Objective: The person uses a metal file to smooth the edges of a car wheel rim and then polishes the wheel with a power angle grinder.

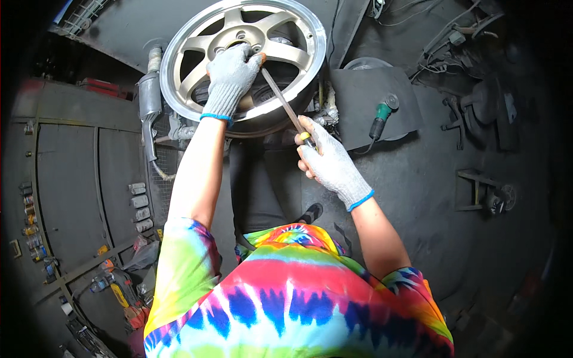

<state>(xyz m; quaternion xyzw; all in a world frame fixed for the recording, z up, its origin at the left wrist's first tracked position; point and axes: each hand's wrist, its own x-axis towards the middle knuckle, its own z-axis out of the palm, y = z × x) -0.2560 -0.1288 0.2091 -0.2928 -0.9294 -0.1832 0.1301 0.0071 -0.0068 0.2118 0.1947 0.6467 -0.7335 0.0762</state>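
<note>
A bronze-spoked alloy wheel [286,52] with a bright, bare-metal outer lip lies tilted in front of me at the top of the view. My left hand [230,77], in a grey knit glove with a blue cuff, rests on its hub with the fingers curled into the centre opening; the fingertips are partly hidden. Held in my gloved right hand [328,158] is a long, narrow tool that looks like a file [280,96], with a yellow-and-black handle. Its blade points up and left across the wheel's lip, the tip close to my left thumb.
Right of the wheel, a green angle grinder [382,116] lies on a dark sheet [358,95]. A grey cylindrical machine part [149,95] stands at the wheel's left. Several cans [140,209] line the left side, and a metal stand [477,191] is at far right.
</note>
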